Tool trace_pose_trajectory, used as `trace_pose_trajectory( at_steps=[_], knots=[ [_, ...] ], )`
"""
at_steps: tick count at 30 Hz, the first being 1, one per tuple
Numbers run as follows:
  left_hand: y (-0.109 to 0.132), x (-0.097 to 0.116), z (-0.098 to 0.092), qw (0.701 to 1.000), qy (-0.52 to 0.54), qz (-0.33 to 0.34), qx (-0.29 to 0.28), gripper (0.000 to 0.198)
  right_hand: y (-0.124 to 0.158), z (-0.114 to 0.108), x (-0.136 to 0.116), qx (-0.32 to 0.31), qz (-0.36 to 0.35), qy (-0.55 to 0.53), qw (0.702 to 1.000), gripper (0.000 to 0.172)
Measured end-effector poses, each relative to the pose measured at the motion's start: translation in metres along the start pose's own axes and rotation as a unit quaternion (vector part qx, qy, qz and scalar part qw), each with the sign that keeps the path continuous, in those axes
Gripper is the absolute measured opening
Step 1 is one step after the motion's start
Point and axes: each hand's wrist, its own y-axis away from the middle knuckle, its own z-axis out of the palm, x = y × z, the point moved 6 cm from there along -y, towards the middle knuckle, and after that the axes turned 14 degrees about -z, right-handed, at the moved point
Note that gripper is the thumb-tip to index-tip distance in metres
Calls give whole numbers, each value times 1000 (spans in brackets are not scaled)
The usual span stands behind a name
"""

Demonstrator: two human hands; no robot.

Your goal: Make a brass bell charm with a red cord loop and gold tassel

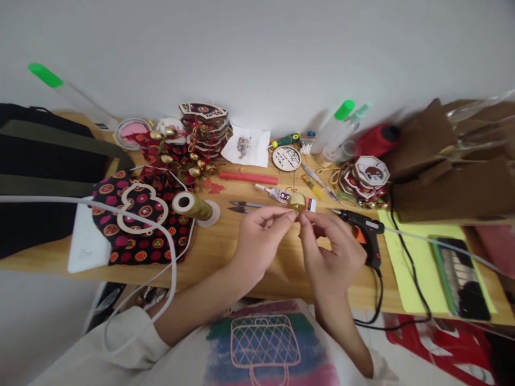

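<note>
Over the front of the wooden table, my left hand (257,246) and my right hand (332,252) meet at the fingertips, both pinched closed. A shiny gold jingle bell (298,201) is held between them, with a thin red cord (293,190) by its top. The fingertips cover the bell's lower edge. Behind the bell lies a small glue tube (273,192) with a white nozzle. Dark-tipped scissors (245,207) rest left of the bell, partly hidden by my left hand. Right of my right hand is a black glue gun (364,230) with an orange trigger.
A gold thread spool (193,206), patterned fabric (148,249) and a wooden cloud-shaped frame (164,212) sit left. Bells (195,171) and stacked ornaments (204,128) stand behind. At right are a cardboard box (462,187), yellow paper (406,284) and a phone (461,279). A white cable (175,262) loops across the left.
</note>
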Motion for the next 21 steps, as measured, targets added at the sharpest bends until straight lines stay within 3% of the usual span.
trace_pose_trajectory(
  at_steps=[6, 12, 15, 21],
  knots=[
    [-2, 1, -2, 986, -134, 99, 21, 5, 1, 2, 3, -47, -7, 20, 999, 8],
    [4, 8, 2, 928, -280, 246, 26, 13, 4, 6, 13, -87, 24, 8, 996, 9],
    [4, 7, 3, 913, -308, 265, 27, 14, 9, 8, 21, -92, 61, -33, 993, 9],
    [-2, 4, 5, 913, -318, 256, 21, 14, 24, 18, 39, -71, 162, -130, 976, 12]
  ],
)
